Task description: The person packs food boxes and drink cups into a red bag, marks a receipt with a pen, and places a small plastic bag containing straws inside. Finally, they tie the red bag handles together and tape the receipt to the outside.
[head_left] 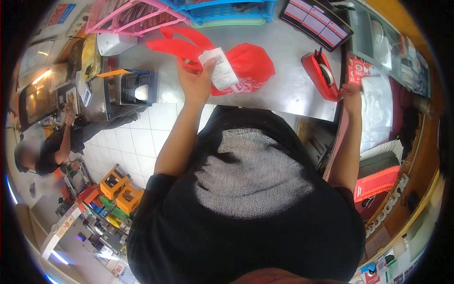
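My left hand (195, 81) holds a white paper receipt (219, 69) over a red plastic bag (236, 64) that lies on the steel counter (283, 90). The bag's handles spread toward the back left. My right hand (352, 94) rests at the counter's right edge, just beside a red tape dispenser (322, 75); its fingers are mostly hidden and nothing shows in them. Right of that hand lies a stack of white plastic bags (378, 106).
Pink (135, 16) and blue baskets (227, 9) stand at the counter's back. A dark screen with red panels (316, 21) lies back right. A receipt printer (135, 90) sits left. Another person (52, 146) in black stands far left on the tiled floor, near coloured stools (118, 187).
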Available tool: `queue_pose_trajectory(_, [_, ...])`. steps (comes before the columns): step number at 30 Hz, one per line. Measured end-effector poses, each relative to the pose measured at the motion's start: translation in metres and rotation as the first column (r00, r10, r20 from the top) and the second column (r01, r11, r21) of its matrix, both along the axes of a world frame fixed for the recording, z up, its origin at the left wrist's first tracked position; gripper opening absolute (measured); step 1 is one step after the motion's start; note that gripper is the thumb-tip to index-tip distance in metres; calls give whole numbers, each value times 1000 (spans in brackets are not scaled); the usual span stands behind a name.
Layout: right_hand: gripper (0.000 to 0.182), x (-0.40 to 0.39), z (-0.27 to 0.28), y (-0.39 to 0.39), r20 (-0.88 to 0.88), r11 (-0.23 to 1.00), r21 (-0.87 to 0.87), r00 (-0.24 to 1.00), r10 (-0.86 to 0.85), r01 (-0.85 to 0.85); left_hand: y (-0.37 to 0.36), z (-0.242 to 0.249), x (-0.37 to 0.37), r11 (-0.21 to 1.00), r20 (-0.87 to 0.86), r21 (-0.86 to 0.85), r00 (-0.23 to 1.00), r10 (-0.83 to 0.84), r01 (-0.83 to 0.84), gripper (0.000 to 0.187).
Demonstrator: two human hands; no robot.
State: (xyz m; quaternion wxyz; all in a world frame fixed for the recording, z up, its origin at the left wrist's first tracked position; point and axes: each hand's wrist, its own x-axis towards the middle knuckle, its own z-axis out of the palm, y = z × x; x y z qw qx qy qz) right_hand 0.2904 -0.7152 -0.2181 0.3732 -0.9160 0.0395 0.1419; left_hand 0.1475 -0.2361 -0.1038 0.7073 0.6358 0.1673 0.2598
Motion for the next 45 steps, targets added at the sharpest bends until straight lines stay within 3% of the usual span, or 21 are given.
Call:
queue_pose_trajectory(1, [26, -6, -6, -6, -73, 998, 52, 997, 23, -19, -2, -1, -1, 1000, 12, -23, 1000, 0, 0, 59])
queue_pose_trajectory(6, [17, -6, -23, 8, -85, 987, 157, 995, 45, -31, -7, -20, -11, 961, -73, 255, 990, 124, -102, 54])
queue_pose_trajectory(7, [16, -4, -22, 8, -81, 993, 114, 996, 49, -40, -6, -23, -14, 944, -73, 316, 989, 128, -99, 53])
queue_pose_trajectory(11, [19, -5, -33, 0, -71, 998, -18, 996, 53, -54, -3, -39, -33, 953, -111, 292, 987, 115, -78, 50])
queue_pose_trajectory(13, [18, -11, 1, 20, -59, 991, -125, 998, 34, -41, -7, -35, -48, 934, -90, 355, 993, 82, -45, 50])
queue_pose_trajectory(14, [18, -17, 14, 26, -29, 988, -151, 999, 29, -33, -5, -47, -58, 817, -23, 570, 993, 120, -86, 49])
queue_pose_trajectory(17, [20, -43, 34, 22, 66, 982, -191, 998, 1, 11, -24, -45, -79, 799, 147, 601, 986, -78, -26, 38])
queue_pose_trajectory(20, [21, -68, 8, -20, 131, 990, -120, 990, -53, 69, -37, -6, -66, 661, -87, 706, 958, -273, 253, 25])
queue_pose_trajectory(22, [25, -82, -20, -47, 113, 993, -33, 988, -106, 111, -49, 12, -43, 715, -250, 634, 953, -171, 295, 16])
queue_pose_trajectory(23, [24, -85, -30, -48, 99, 991, -81, 990, -98, 106, -55, 19, -29, 743, -332, 595, 935, -122, 308, 13])
queue_pose_trajectory(26, [23, -83, -39, -27, 60, 976, -203, 996, -67, 78, -70, 41, 14, 536, -415, 706, 884, -215, 462, 23])
queue_pose_trajectory(29, [24, -79, -59, -27, 54, 961, -263, 996, -73, 85, -58, 42, 42, -48, -378, 925, 904, -197, 377, 33])
queue_pose_trajectory(30, [24, -88, -77, -39, 62, 957, -266, 993, -99, 112, -55, 40, 48, -24, -383, 922, 903, -194, 386, 35])
queue_pose_trajectory(31, [25, -91, -82, -41, 73, 953, -268, 990, -123, 138, -54, 42, 50, 135, -408, 888, 888, -212, 440, 36])
queue_pose_trajectory(33, [23, -98, -74, -48, 154, 977, -158, 981, -117, 142, -48, 47, 54, 439, -436, 750, 869, -235, 495, 38])
queue_pose_trajectory(36, [17, -113, -29, -34, 68, 973, 113, 975, -211, 203, -44, 37, 50, 499, -508, 698, 846, -160, 513, 39])
queue_pose_trajectory(39, [9, -108, -11, -15, -16, 916, 348, 979, -205, 198, -54, 38, 34, -74, -435, 897, 900, 37, 437, 40])
queue_pose_trajectory(43, [8, -95, 18, 36, -23, 850, 520, 996, -86, 85, -51, 34, 12, -146, -400, 894, 901, 167, 424, 39])
queue_pose_trajectory(45, [8, -84, 19, 59, -15, 802, 597, 1000, 8, 2, -45, 25, 10, -126, -348, 923, 928, 136, 364, 40])
